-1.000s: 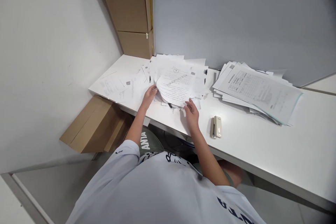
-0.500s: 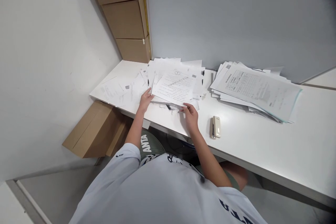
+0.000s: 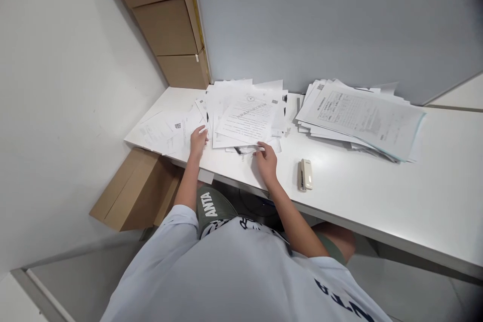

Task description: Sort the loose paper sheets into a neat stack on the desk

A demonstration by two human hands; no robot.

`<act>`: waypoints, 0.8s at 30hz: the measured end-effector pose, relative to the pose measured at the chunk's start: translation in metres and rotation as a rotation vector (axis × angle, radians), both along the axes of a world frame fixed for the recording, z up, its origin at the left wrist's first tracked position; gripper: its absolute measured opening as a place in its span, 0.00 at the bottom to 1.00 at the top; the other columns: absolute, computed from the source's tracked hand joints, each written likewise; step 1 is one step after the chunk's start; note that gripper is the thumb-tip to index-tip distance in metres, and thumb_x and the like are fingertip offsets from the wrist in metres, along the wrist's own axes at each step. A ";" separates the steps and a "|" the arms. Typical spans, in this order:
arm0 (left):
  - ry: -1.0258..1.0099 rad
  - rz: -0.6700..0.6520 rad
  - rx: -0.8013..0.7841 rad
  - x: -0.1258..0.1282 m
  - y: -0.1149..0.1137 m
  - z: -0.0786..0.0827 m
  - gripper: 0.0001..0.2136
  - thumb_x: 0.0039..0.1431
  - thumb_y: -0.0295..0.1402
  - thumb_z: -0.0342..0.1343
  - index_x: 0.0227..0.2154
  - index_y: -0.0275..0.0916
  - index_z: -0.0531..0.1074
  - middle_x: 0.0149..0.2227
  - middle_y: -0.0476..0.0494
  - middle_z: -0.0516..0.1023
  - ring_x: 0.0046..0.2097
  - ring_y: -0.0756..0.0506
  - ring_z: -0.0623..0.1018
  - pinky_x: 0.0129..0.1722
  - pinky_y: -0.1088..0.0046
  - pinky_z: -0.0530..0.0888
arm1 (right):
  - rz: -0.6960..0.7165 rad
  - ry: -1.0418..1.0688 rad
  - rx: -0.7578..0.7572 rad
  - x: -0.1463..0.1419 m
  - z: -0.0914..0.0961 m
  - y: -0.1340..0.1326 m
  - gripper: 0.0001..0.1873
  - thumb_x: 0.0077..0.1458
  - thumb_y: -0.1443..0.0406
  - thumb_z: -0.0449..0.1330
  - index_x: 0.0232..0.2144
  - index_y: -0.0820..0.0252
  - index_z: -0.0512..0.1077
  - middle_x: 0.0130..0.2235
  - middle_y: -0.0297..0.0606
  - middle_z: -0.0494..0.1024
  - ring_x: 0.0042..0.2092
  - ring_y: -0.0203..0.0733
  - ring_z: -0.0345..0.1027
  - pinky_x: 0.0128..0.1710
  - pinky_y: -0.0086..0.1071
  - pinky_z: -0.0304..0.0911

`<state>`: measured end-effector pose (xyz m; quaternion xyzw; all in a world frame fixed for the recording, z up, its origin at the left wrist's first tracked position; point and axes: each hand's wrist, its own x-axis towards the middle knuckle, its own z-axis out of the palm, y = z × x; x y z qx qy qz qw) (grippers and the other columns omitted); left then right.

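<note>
- One left hand [image 3: 198, 142]
- One right hand [image 3: 266, 163]
- One messy pile of papers [image 3: 245, 118]
- One neater pile of papers [image 3: 362, 118]
- One stapler [image 3: 306, 174]
- One white desk [image 3: 377, 196]
- Three brown boxes [image 3: 162, 25] in a stack
- One brown box [image 3: 136, 193] down low

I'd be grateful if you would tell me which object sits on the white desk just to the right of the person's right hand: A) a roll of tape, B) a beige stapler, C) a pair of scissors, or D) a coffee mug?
B. A beige stapler lies on the white desk just to the right of the person's right hand, which is at the edge of the loose papers.
</note>
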<state>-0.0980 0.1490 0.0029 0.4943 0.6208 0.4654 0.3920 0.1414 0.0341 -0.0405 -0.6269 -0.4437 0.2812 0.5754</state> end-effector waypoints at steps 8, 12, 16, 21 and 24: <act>0.245 -0.211 -0.231 -0.016 -0.019 0.019 0.20 0.58 0.36 0.58 0.53 0.38 0.69 0.37 0.42 0.80 0.27 0.50 0.77 0.30 0.73 0.70 | -0.046 0.055 0.003 0.001 0.003 0.000 0.21 0.52 0.61 0.52 0.49 0.58 0.68 0.52 0.45 0.73 0.41 0.42 0.72 0.50 0.41 0.64; 0.279 -0.211 -0.226 0.008 -0.032 0.012 0.26 0.57 0.38 0.58 0.59 0.39 0.64 0.40 0.42 0.80 0.31 0.48 0.78 0.36 0.71 0.71 | -0.050 0.098 -0.016 0.000 0.001 0.000 0.21 0.52 0.61 0.52 0.48 0.59 0.68 0.52 0.46 0.73 0.43 0.43 0.73 0.50 0.42 0.64; 0.248 -0.189 -0.233 0.023 -0.034 0.006 0.27 0.56 0.35 0.59 0.58 0.39 0.63 0.42 0.40 0.78 0.31 0.48 0.76 0.32 0.73 0.70 | -0.033 0.166 -0.033 0.001 0.003 0.000 0.22 0.52 0.60 0.52 0.49 0.61 0.68 0.49 0.47 0.75 0.45 0.45 0.73 0.50 0.43 0.64; 0.092 -0.173 -0.224 0.033 -0.034 0.004 0.22 0.58 0.31 0.54 0.56 0.37 0.64 0.38 0.43 0.75 0.27 0.51 0.72 0.26 0.76 0.67 | 0.008 0.200 -0.055 0.001 0.005 0.001 0.22 0.52 0.59 0.53 0.48 0.60 0.69 0.44 0.45 0.78 0.44 0.47 0.73 0.51 0.45 0.64; 0.149 -0.067 -0.103 0.020 -0.032 0.010 0.19 0.58 0.28 0.53 0.53 0.37 0.67 0.37 0.44 0.74 0.29 0.50 0.73 0.29 0.74 0.70 | 0.014 0.203 -0.054 0.001 0.007 0.000 0.22 0.51 0.59 0.53 0.47 0.60 0.70 0.43 0.44 0.79 0.44 0.47 0.73 0.52 0.44 0.63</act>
